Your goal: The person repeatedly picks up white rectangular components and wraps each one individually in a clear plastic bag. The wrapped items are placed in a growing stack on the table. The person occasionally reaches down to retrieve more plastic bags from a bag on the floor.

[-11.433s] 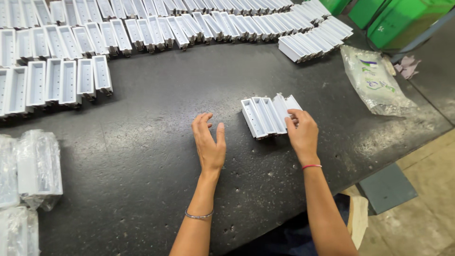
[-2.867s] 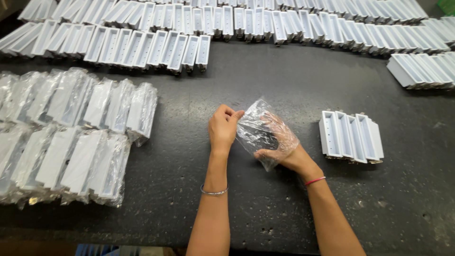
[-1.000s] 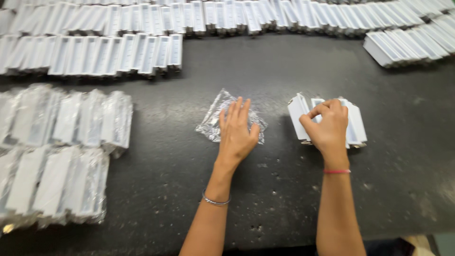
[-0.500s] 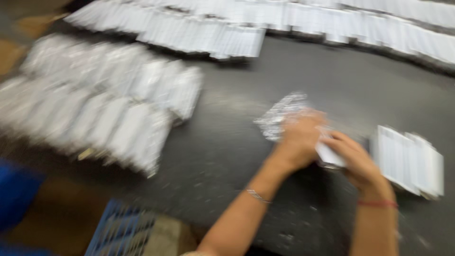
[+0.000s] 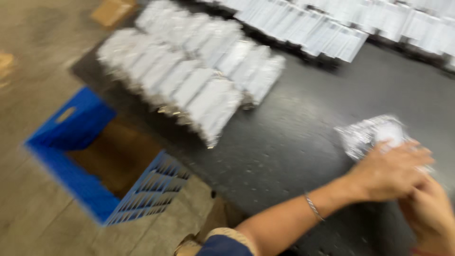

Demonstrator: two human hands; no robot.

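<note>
Looked down on a dark table (image 5: pixel 294 142) over a concrete floor (image 5: pixel 38 71), all smeared by motion, with a blue crate (image 5: pixel 90 156) below the near edge. Found the left hand (image 5: pixel 388 173) at the right of the view, laid on top of a crinkled clear bag (image 5: pixel 367 135), fingers (image 5: pixel 407 147) close together and bent slightly over it. Could not tell through the blur whether gripping or merely pressing. Caught the right hand (image 5: pixel 429 215) just under and touching the left, half cut off by the frame's edge, its fingers hidden, so could not tell their state either. Placed the bag on the table, partly beneath the left fingertips and spreading out beyond them, away from the body, with something pale inside or under it. Judged the step to be bagging: gathering or opening the bag with both hands at its near end. Judged the next move to need a firm pinch on the bag's mouth and a steadier look at it. Noted bagged pieces (image 5: pixel 199 80) in rows well apart from the fingers, far to their left, and white trays (image 5: pixel 341 33) lined up beyond.
</note>
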